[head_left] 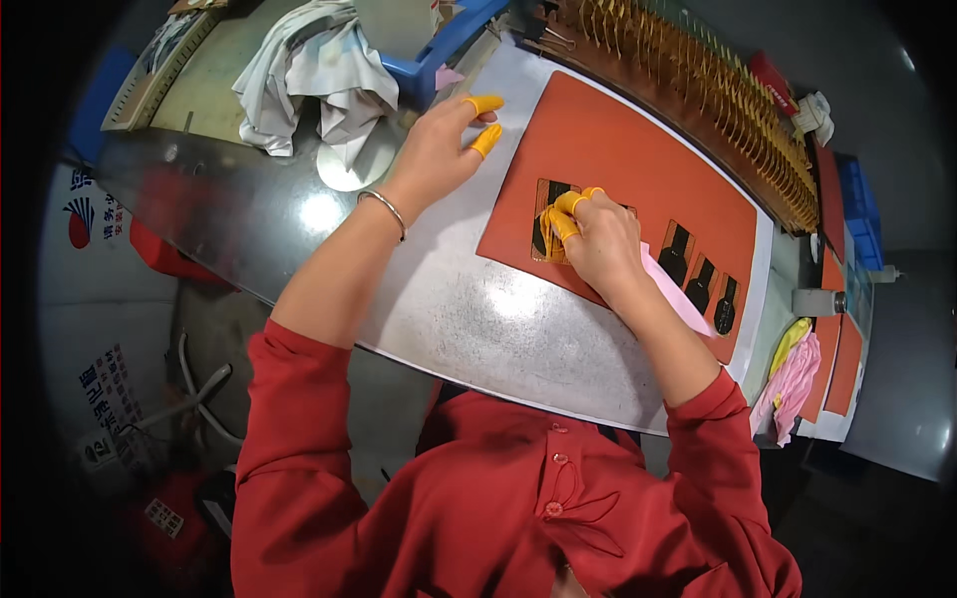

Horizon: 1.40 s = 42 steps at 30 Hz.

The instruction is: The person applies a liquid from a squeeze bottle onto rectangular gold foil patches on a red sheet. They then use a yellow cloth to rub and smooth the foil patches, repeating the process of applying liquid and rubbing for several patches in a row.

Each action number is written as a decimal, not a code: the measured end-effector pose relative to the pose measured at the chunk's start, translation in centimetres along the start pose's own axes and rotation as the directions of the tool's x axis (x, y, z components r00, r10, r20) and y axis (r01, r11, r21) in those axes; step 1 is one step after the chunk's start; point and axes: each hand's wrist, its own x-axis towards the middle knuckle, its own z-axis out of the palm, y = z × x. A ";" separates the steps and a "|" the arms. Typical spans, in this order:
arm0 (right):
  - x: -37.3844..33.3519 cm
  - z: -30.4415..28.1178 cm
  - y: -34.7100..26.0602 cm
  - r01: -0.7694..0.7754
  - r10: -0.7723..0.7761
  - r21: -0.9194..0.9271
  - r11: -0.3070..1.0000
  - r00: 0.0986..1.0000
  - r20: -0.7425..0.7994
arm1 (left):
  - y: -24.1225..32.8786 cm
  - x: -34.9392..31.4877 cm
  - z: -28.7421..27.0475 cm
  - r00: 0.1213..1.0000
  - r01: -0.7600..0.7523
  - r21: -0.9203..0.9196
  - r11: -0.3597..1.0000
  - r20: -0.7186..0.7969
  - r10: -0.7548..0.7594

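Note:
My left hand [439, 154] hovers over the left edge of the orange mat [608, 140], yellow finger cots on its thumb and a finger. Those fingers are apart with nothing between them. Over the mat's near part, my right hand [603, 244] also wears yellow finger cots. Its fingers are pinched together at a flat black piece with a copper-coloured border [543, 239]; what lies between the fingertips is hidden. Beside my right wrist is a pink sheet or cloth [678, 294]. To its right, several similar black pieces [701, 284] lie in a row.
A long rack of upright yellowish pieces [698, 85] runs along the far right edge. White cloth [314, 75] lies heaped at the far left, near a blue frame [424, 70]. Pink cloth [793, 384] hangs at the right, near a grey container [817, 302].

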 end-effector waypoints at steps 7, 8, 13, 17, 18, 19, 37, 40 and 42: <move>-0.6 0.3 0.9 0.055 -0.054 -0.033 0.998 0.998 0.016 | 0.3 0.2 -0.1 0.999 0.052 -0.006 0.999 -0.006 -0.052; 0.6 0.2 1.0 0.014 -0.014 -0.024 1.000 1.000 0.007 | 0.0 0.2 0.0 0.999 0.050 -0.017 0.999 0.002 -0.050; -0.8 -0.1 0.2 0.082 -0.082 0.006 0.997 0.996 0.028 | 0.4 -0.3 -0.5 0.999 0.041 -0.020 0.999 -0.031 -0.042; 1.1 -0.4 0.6 0.059 -0.059 -0.023 0.998 0.998 0.020 | 0.2 0.4 -0.5 0.999 0.047 -0.051 0.998 -0.011 -0.047; 1.5 -0.3 0.6 -0.015 0.016 -0.027 1.000 0.999 0.044 | 0.0 0.1 -0.1 0.997 0.073 -0.058 0.996 0.007 -0.073; 1.5 -0.3 0.7 0.004 -0.003 -0.018 1.000 0.999 0.052 | -0.1 0.2 -0.2 0.998 0.064 -0.049 0.997 0.001 -0.064; 1.6 -0.3 1.0 0.051 -0.053 0.023 0.998 0.996 0.078 | 0.1 0.0 -0.1 0.999 0.039 -0.025 0.999 -0.007 -0.039; -0.6 -0.3 0.7 0.083 -0.086 0.036 0.996 0.989 0.119 | -0.3 0.0 -0.3 0.998 0.056 -0.057 0.997 -0.034 -0.058; 0.8 -0.1 1.7 0.069 -0.067 -0.021 0.997 0.994 0.083 | -0.4 0.3 -0.3 0.994 0.110 -0.082 0.991 -0.006 -0.111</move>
